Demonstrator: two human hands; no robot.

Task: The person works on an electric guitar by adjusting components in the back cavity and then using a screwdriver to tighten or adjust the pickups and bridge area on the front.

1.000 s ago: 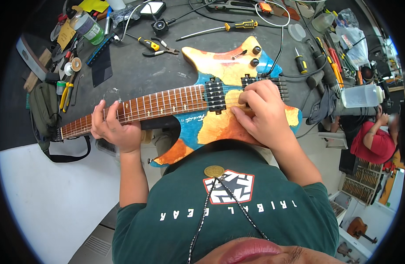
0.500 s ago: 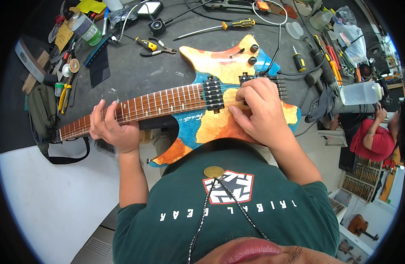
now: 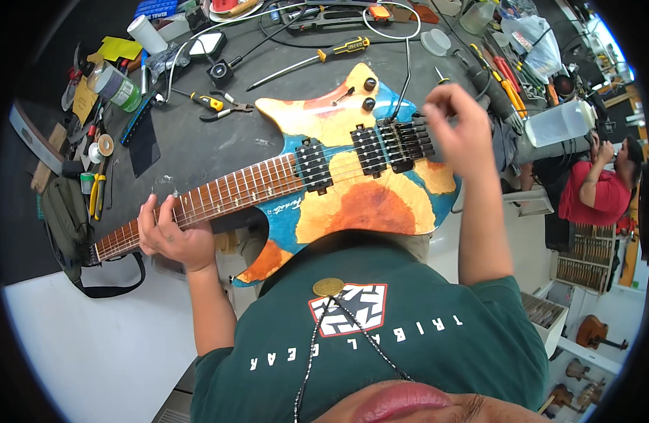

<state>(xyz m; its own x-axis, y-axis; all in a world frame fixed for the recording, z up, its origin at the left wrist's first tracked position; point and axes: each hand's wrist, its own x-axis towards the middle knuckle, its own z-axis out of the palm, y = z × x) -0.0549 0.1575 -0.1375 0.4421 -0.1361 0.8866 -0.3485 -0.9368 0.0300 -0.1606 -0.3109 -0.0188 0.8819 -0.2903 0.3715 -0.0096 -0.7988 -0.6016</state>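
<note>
An electric guitar (image 3: 370,204) with a blue, cream and orange-brown body lies across my lap, its neck pointing left. My left hand (image 3: 175,236) is wrapped around the neck from below, with fingertips on the fretboard (image 3: 233,187). My right hand (image 3: 460,130) is raised off the strings beside the black bridge (image 3: 407,143). Its fingers are bent and slightly blurred, with a gap to the thumb, and I see nothing in it. Two black pickups (image 3: 314,168) and two black knobs (image 3: 369,103) show on the body. A cable (image 3: 407,77) reaches the body near the bridge.
On the dark bench lie a long screwdriver (image 3: 307,63), yellow-black pliers (image 3: 222,106), a bottle (image 3: 116,88) and a green bag (image 3: 67,211). A clear plastic container (image 3: 558,125) sits at the right, near a person in red (image 3: 599,187). Acoustic guitars (image 3: 594,333) stand lower right.
My right hand has lifted from the strings over the body and moved right and up, past the bridge. My left hand stays on the neck. The whole view has shifted slightly.
</note>
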